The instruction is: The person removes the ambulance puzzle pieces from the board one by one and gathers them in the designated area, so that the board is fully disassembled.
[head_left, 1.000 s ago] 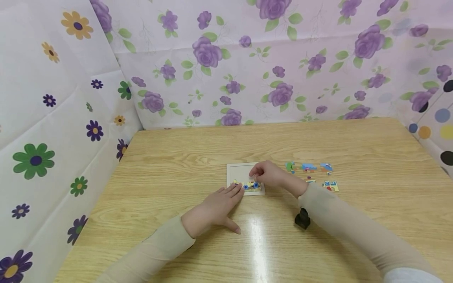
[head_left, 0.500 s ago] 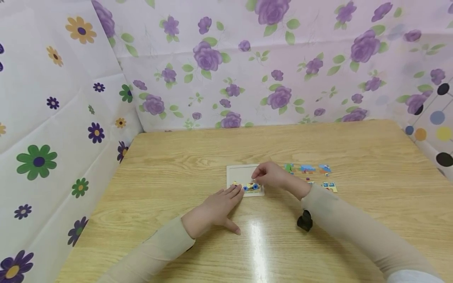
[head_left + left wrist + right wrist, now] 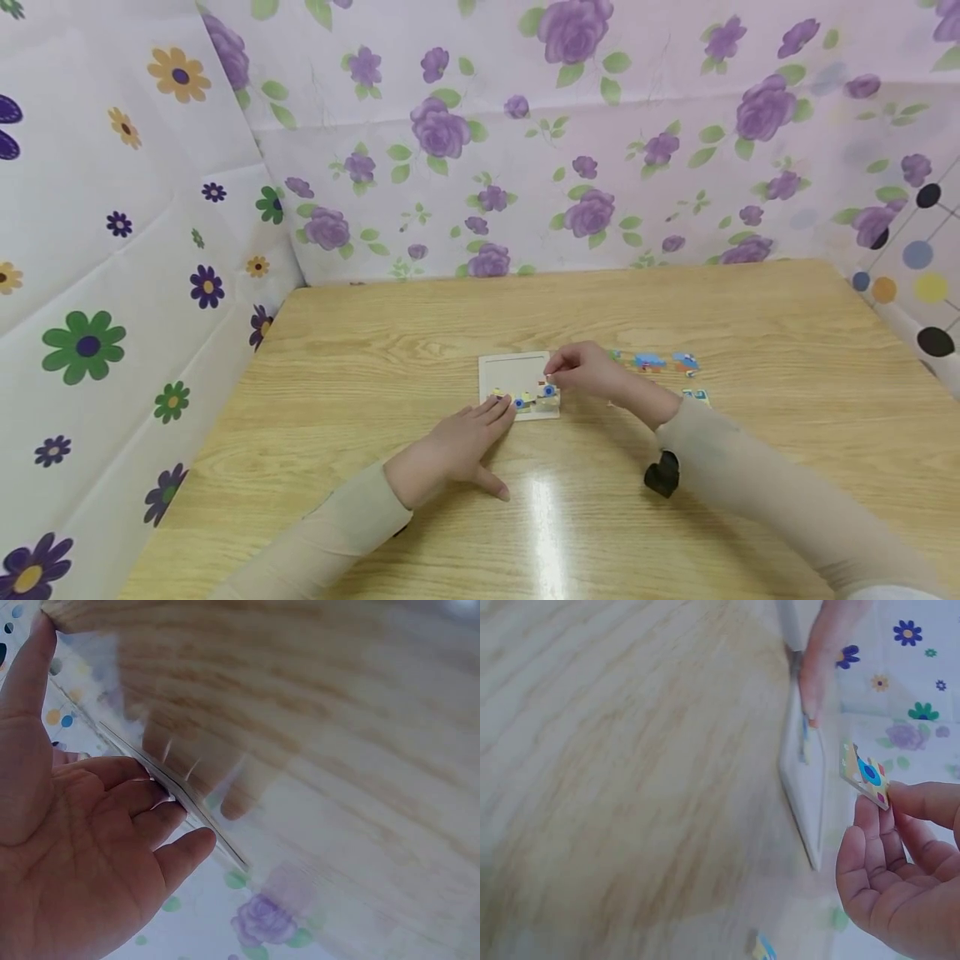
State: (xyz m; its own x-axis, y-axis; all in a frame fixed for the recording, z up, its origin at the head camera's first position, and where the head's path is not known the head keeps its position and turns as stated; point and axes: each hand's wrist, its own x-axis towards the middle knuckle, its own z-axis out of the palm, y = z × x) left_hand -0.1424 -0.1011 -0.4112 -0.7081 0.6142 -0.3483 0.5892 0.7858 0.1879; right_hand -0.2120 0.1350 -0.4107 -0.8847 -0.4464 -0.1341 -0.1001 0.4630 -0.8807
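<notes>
A shallow white puzzle tray point(image 3: 517, 371) lies on the table, with puzzle pieces point(image 3: 522, 406) along its near side. My left hand point(image 3: 457, 442) rests on its near left part, fingers extended over the rim and some pieces; in the left wrist view, the left hand's fingers point(image 3: 169, 814) touch the tray edge. My right hand point(image 3: 592, 372) pinches a puzzle piece point(image 3: 866, 772) with a blue wheel between thumb and fingers. That piece is tilted and raised above the tray's right side, apart from it in the right wrist view.
Right of the tray lie loose puzzle pieces, among them a blue one point(image 3: 649, 361), another at its right point(image 3: 686, 362) and a yellow one point(image 3: 697, 396). The right forearm hides part of that group. A black device point(image 3: 663, 473) sits under the right wrist. Flowered cloth point(image 3: 438, 167) backs the table.
The blue-wheeled puzzle piece has come up out of the tray's near right corner in my right hand, which moved slightly right. The left hand stays put.
</notes>
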